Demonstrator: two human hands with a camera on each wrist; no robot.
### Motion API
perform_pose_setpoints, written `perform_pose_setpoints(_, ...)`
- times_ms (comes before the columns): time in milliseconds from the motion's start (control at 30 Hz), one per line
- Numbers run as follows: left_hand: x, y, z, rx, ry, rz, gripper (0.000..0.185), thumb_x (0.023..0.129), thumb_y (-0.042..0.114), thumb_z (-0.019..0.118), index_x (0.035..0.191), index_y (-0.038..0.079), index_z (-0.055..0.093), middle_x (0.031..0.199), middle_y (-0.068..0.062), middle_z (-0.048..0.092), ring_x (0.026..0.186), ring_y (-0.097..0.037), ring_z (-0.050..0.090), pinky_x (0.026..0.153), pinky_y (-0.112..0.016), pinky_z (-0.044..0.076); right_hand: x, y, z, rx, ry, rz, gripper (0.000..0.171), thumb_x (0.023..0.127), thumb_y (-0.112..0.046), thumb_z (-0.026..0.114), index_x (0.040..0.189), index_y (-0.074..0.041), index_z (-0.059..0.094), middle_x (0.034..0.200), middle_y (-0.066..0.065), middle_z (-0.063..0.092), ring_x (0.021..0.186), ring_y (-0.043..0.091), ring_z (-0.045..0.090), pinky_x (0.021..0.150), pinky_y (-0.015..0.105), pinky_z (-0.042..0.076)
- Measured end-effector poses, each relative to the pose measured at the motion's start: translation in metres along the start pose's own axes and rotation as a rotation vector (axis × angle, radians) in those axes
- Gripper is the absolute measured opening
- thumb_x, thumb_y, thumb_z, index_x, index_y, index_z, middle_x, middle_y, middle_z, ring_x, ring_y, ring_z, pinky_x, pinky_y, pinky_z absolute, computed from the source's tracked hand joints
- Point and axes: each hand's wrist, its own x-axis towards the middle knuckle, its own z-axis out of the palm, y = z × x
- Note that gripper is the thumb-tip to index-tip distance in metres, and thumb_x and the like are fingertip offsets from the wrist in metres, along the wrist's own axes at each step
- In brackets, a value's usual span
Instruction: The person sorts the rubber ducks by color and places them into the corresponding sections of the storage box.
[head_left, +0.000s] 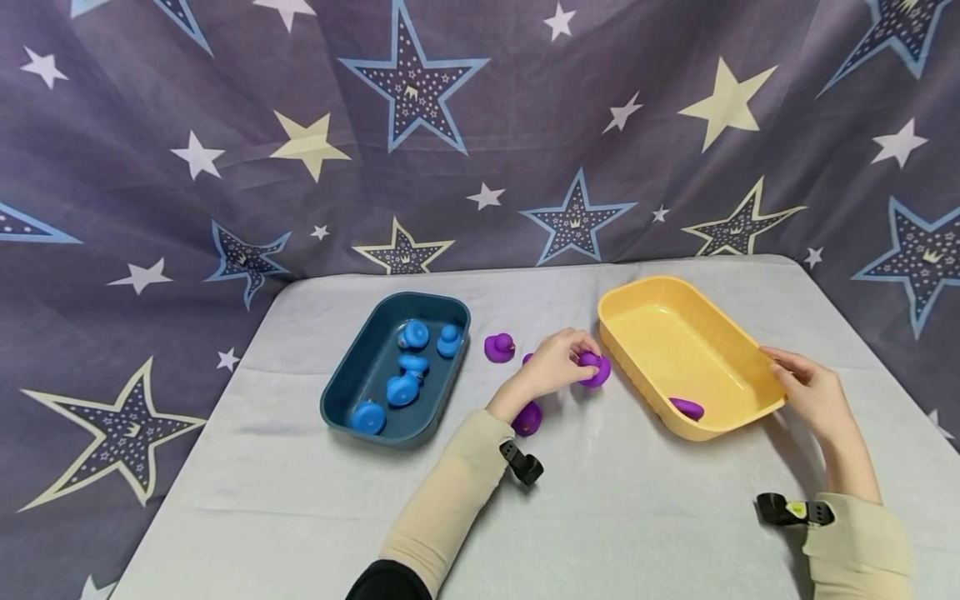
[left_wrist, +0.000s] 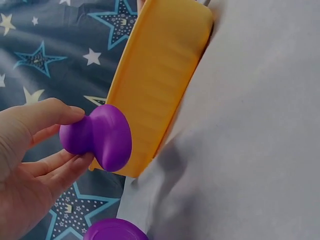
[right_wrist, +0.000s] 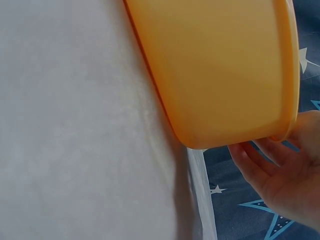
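My left hand [head_left: 557,362] pinches a purple rubber duck [head_left: 596,371] between thumb and fingers, beside the left wall of a yellow tray [head_left: 660,293]. In the left wrist view the duck [left_wrist: 114,139] is in front of the tray's outer side [left_wrist: 155,70]. My right hand [head_left: 817,396] holds the tray's right rim; in the right wrist view its fingers [right_wrist: 250,167] are at the tray's corner. A purple duck [head_left: 686,408] lies inside the tray, partly hidden by its wall. Near my left hand are purple ducks [head_left: 498,347] [head_left: 528,418] and another mostly hidden behind it.
On the left stands a dark teal tray [head_left: 337,392] with several blue ducks [head_left: 402,390] inside. A pale cloth [head_left: 600,517] covers the table. Behind it hangs a grey curtain [head_left: 480,233] with stars.
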Motion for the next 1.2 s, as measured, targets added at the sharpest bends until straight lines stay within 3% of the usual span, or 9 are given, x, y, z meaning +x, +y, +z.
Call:
perform_pose_setpoints(600,0.006,0.011,-0.002,-0.106,0.111,0.008,0.018,0.076,0.005,0.071,0.092,0.003,0.062,0.093,-0.01,0.059,0.084,-0.016,0.058,0.075,-0.015,0.046,0.0,0.0,0.0,-0.013,0.003,0.001,0.034,0.092,-0.005,0.048,0.113,-0.027,0.063,0.089,-0.038,0.05,0.073,-0.015,0.048,0.059,0.004,0.039)
perform_pose_setpoints(1200,0.016,0.027,0.003,-0.148,0.155,0.043,0.021,0.076,0.003,0.071,0.094,0.0,0.061,0.097,-0.012,0.058,0.086,-0.017,0.059,0.076,-0.012,0.045,0.0,0.0,0.001,-0.003,-0.002,-0.014,0.035,0.092,-0.004,0.048,0.113,-0.027,0.063,0.089,-0.037,0.051,0.073,-0.015,0.049,0.059,0.004,0.039)
